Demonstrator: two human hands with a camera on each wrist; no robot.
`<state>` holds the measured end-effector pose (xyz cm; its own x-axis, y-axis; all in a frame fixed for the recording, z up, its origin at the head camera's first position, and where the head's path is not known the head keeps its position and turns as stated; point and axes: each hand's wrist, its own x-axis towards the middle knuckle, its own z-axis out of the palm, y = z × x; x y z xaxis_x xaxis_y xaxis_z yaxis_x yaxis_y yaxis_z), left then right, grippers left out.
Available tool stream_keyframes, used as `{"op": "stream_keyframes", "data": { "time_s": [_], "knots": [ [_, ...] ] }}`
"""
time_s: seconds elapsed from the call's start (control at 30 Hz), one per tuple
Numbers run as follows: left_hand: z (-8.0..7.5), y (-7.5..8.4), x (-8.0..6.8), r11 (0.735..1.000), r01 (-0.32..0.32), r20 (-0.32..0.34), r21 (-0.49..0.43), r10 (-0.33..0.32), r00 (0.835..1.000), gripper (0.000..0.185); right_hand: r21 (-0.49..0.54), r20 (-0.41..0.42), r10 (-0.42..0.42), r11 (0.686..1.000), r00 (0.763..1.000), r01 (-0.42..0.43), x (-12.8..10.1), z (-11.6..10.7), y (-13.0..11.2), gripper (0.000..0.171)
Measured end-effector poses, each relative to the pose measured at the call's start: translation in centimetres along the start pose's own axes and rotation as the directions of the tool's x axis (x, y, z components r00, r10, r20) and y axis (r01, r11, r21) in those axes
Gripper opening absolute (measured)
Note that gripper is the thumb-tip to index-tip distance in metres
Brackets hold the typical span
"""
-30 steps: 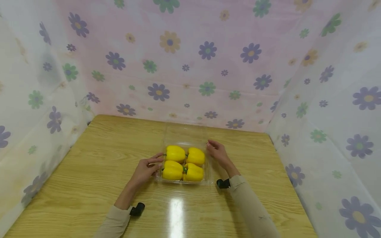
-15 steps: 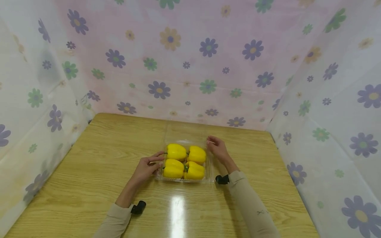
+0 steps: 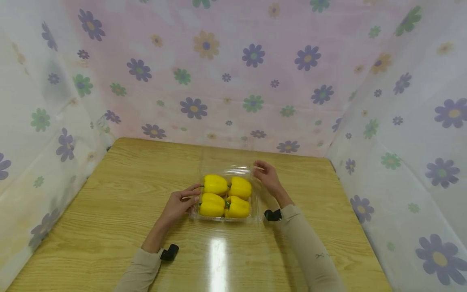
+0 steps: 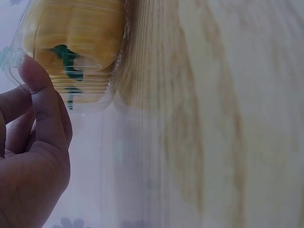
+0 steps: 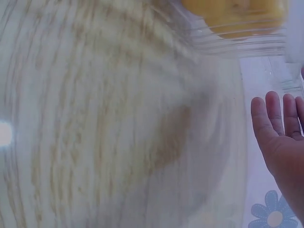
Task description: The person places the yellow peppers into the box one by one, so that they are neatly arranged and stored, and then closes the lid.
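A clear plastic clamshell container [image 3: 222,219] sits mid-table with its lid [image 3: 226,157] raised at the back. Inside lie yellow bell peppers in two rows, among them a front-left pepper [image 3: 212,205] and a back-right pepper [image 3: 240,187]. My left hand [image 3: 179,207] pinches the container's left rim, thumb against the plastic in the left wrist view. At the lid's right edge, my right hand [image 3: 269,178] holds on with its foremost fingertips. In the right wrist view several fingers [image 5: 273,111] extend, while the point of contact is out of frame.
The wood-grain table [image 3: 131,194] extends around the container. Flower-printed sheets [image 3: 226,89] enclose the back and both sides. A black wrist camera [image 3: 170,252] sits at the left cuff and another black camera [image 3: 273,215] at the right.
My right hand has moved slightly up and away along the lid's edge, and the lid's tilt and shine have shifted. My left hand and the peppers stay put.
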<state>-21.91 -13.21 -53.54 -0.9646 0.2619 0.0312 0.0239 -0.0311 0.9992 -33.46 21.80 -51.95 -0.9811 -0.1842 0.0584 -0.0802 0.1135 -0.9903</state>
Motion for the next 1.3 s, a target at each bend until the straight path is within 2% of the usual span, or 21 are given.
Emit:
{"op": "stream_keyframes", "data": {
  "time_s": [0.33, 0.67, 0.9, 1.13, 1.3],
  "knots": [
    [0.0, 0.1, 0.1, 1.0, 0.012, -0.005, 0.011, -0.012, 1.0, 0.033, -0.004, -0.044, -0.036, 0.999, 0.998, 0.036, -0.1, -0.3, -1.4, 0.042],
    [-0.1, -0.1, 0.3, 0.999, 0.019, 0.018, -0.035, -0.018, 1.0, 0.036, 0.007, -0.074, -0.054, 0.998, 0.996, 0.055, -0.1, -0.5, -2.8, 0.034],
    [-0.1, 0.0, 0.3, 1.0, 0.018, 0.019, -0.019, -0.017, 1.0, 0.036, 0.084, -0.071, -0.156, 0.983, 0.985, 0.162, 0.3, -0.5, -3.3, 0.032],
    [-0.1, 0.0, 0.2, 0.999, 0.024, 0.017, -0.037, -0.023, 1.0, 0.036, 0.029, -0.082, -0.187, 0.981, 0.979, 0.19, 0.3, -0.2, -3.9, 0.017],
    [0.0, 0.1, 0.2, 0.999, 0.023, 0.019, -0.034, -0.022, 1.0, 0.036, -0.072, -0.094, -0.224, 0.973, 0.97, 0.217, -0.5, 0.1, -5.7, 0.017]
  ]
}}
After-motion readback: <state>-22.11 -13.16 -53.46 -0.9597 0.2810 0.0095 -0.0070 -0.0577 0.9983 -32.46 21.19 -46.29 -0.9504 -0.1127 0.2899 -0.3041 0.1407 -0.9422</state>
